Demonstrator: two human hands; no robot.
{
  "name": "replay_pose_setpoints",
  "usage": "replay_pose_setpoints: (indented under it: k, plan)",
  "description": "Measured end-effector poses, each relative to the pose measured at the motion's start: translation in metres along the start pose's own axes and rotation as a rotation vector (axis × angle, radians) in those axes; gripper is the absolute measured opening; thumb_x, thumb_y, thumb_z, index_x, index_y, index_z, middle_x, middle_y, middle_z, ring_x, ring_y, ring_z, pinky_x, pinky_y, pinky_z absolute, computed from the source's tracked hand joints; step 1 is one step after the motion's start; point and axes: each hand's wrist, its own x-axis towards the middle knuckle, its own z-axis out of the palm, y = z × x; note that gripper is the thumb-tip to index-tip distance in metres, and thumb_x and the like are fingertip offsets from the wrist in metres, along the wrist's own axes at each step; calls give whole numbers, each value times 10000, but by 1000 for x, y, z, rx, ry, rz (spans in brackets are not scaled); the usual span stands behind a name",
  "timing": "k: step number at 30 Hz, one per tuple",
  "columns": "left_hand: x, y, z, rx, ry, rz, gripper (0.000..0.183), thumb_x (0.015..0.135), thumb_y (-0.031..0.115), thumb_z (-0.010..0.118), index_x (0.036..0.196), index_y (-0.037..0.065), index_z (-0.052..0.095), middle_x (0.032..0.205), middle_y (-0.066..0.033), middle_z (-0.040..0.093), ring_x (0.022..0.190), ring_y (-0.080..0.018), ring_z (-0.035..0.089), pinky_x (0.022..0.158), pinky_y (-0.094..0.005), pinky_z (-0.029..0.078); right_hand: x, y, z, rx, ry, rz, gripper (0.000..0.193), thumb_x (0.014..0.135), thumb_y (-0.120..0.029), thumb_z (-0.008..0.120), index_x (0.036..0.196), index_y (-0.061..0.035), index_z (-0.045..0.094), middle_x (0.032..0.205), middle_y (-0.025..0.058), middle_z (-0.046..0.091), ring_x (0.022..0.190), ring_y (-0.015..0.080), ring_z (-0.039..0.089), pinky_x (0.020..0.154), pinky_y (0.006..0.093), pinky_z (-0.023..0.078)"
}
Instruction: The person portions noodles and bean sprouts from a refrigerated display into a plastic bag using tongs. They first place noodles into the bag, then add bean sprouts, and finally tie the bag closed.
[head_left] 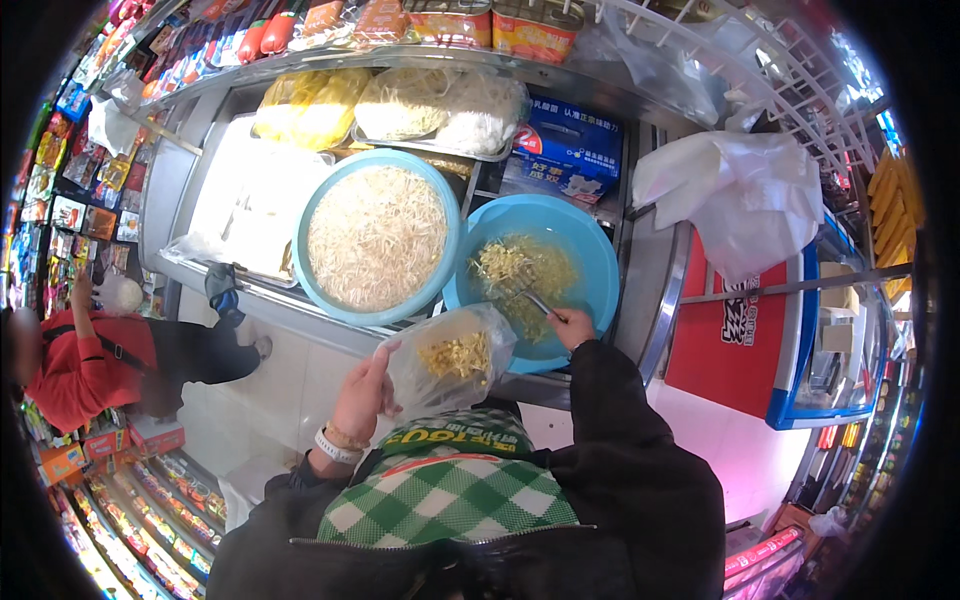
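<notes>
My left hand [366, 394] grips the edge of a clear plastic bag [492, 318], which has a clump of yellow sprouts [452, 356] inside. Just right of the bag, a light-blue basin [601, 250] holds yellowish water with more sprouts in it. Over this basin, my right hand [573, 327] is closed on the metal handle of a scoop [538, 300]. Its far end carries a heap of yellow bean sprouts [503, 262] that hides the scoop's head, so its exact kind cannot be made out.
Left of it, a second blue basin [304, 270] is full of white bean sprouts [376, 238]. Behind stand bagged goods [440, 105] and a blue carton [565, 150]. Plastic bags [735, 190] hang at right beside a red-topped freezer [735, 330]. A person in red [110, 365] stands at far left.
</notes>
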Motion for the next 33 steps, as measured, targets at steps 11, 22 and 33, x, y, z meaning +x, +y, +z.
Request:
replay_pose_setpoints:
  k: [11, 22, 33]
  plan:
    - [32, 13, -4, -68, -160, 45, 469, 994, 409, 430, 1335, 96, 507, 573, 34, 370, 464, -77, 387, 450, -238, 414, -94, -5, -41, 90, 211, 97, 324, 851, -300, 671, 1060, -52, 686, 816, 157, 689, 742, 240, 676, 695, 346, 502]
    - [67, 15, -2, -219, -154, -51, 418, 987, 391, 440, 1315, 142, 511, 567, 37, 349, 479, -87, 345, 483, -258, 376, -233, -108, -78, -296, 485, -459, 267, 849, -199, 656, 1097, -109, 694, 658, 77, 562, 550, 274, 562, 523, 395, 446]
    - [40, 12, -3, -214, -106, -70, 405, 935, 392, 534, 1243, 132, 576, 547, 20, 382, 433, -91, 356, 407, -227, 314, -263, -130, -68, -656, 624, -570, 296, 820, -185, 671, 1107, -111, 682, 681, 49, 528, 539, 248, 533, 482, 397, 407]
